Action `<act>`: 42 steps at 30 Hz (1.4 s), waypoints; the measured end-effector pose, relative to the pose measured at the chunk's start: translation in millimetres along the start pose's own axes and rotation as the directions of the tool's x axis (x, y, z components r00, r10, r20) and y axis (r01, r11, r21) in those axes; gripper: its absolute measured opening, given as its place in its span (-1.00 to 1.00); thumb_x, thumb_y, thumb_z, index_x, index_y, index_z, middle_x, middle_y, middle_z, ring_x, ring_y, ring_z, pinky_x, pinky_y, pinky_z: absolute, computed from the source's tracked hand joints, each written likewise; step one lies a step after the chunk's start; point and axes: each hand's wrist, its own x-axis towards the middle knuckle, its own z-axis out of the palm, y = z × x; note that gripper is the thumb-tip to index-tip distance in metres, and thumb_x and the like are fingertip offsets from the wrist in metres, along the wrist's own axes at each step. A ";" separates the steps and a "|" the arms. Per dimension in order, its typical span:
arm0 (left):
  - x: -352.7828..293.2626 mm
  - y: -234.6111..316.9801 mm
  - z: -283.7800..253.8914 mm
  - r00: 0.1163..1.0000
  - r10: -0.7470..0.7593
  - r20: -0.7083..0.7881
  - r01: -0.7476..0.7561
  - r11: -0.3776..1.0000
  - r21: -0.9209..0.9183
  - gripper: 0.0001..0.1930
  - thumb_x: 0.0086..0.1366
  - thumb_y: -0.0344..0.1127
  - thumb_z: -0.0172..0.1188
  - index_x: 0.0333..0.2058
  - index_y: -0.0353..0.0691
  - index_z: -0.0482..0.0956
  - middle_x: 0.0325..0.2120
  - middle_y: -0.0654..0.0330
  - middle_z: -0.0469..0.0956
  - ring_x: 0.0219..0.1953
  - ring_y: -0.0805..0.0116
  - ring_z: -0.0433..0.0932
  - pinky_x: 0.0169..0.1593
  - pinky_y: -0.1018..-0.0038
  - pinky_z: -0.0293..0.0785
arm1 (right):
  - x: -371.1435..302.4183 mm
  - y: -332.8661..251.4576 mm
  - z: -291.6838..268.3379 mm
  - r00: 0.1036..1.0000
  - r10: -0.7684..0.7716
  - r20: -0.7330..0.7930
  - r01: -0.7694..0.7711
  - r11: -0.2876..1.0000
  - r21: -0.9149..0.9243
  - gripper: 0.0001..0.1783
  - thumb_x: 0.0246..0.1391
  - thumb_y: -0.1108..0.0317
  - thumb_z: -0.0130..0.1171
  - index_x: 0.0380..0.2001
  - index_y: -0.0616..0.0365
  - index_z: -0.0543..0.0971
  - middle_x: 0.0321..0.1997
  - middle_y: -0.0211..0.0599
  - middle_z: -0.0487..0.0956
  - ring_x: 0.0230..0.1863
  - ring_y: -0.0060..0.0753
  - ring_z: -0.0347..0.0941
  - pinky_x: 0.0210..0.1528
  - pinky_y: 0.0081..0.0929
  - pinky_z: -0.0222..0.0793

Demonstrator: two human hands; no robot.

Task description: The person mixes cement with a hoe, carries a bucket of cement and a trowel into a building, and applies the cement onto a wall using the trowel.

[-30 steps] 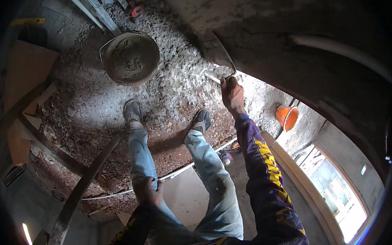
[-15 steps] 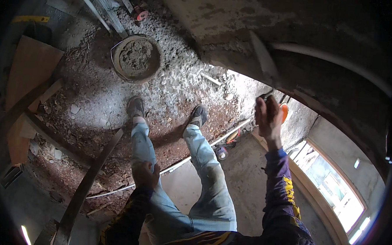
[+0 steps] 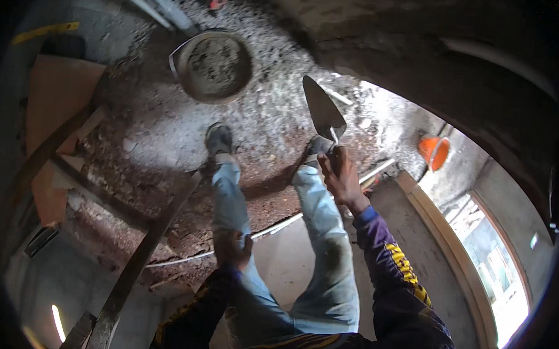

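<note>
My right hand (image 3: pixel 343 179) is closed around the handle of a pointed masonry trowel (image 3: pixel 321 109). The blade points up and to the left, above my right shoe. Lower and to the left, my left hand (image 3: pixel 231 248) hangs in front of my left leg, its fingers loosely curled and the thumb apart, with nothing visible in it. Ahead of my feet stands a round bucket (image 3: pixel 249 73) with a wire handle, holding grey, lumpy mortar (image 3: pixel 213 62).
An orange bucket (image 3: pixel 431 152) is by the wall at right. Wooden beams (image 3: pixel 140 248) and a brown board (image 3: pixel 58 102) stand at left. A thin white pipe (image 3: pixel 283 224) crosses behind my feet. A rough wall face (image 3: pixel 398 30) juts in from the upper right, above a rubble-strewn floor.
My right hand has come down and left from the wall with the trowel, its blade now over the floor. The view has shifted, uncovering the orange bucket. My left hand stays by my leg.
</note>
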 end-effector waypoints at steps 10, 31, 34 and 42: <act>-2.4 -17.7 -2.0 0.990 -0.039 -0.135 0.027 0.996 -0.086 -0.74 0.04 -0.16 0.28 -0.40 -0.22 0.55 -0.49 0.05 0.55 -0.37 0.00 0.52 -0.20 0.17 0.39 | 242.0 -67.1 142.0 0.973 -0.194 0.124 0.230 0.808 -0.543 -0.66 0.04 0.10 0.01 -0.29 0.08 0.61 -0.25 -0.15 0.64 -0.16 -0.04 0.58 -0.17 -0.09 0.50; 5.1 -50.8 -32.1 0.991 -0.129 0.045 0.132 0.989 -0.070 -0.57 0.13 -0.03 0.24 -0.11 -0.16 0.51 -0.25 -0.01 0.60 -0.20 -0.03 0.58 -0.17 0.18 0.47 | 178.5 -104.4 166.3 0.960 -0.280 -0.010 0.278 0.957 -0.083 -0.79 0.16 0.22 0.07 -0.32 0.14 0.52 -0.28 -0.11 0.59 -0.22 0.07 0.53 -0.21 -0.20 0.47; 6.5 -51.8 -31.9 0.991 -0.122 0.057 0.133 0.957 -0.260 -0.56 0.13 0.01 0.22 -0.11 -0.15 0.50 -0.27 -0.01 0.60 -0.19 -0.05 0.57 -0.16 0.15 0.46 | 214.2 -104.9 161.7 0.730 -0.590 0.345 0.682 0.593 -0.428 -0.81 0.12 0.24 0.02 -0.35 0.08 0.56 -0.34 -0.16 0.58 -0.29 -0.06 0.56 -0.26 -0.15 0.51; 5.8 -44.3 -30.0 0.978 -0.203 -0.041 0.174 0.912 -0.373 -0.68 0.10 -0.11 0.23 -0.28 -0.23 0.55 -0.37 -0.05 0.57 -0.28 -0.04 0.54 -0.20 0.16 0.45 | 240.7 -101.0 95.4 0.866 -0.220 0.448 0.496 0.489 -0.718 -0.74 0.05 0.28 -0.03 -0.41 0.18 0.61 -0.31 -0.02 0.60 -0.26 0.00 0.60 -0.24 0.00 0.51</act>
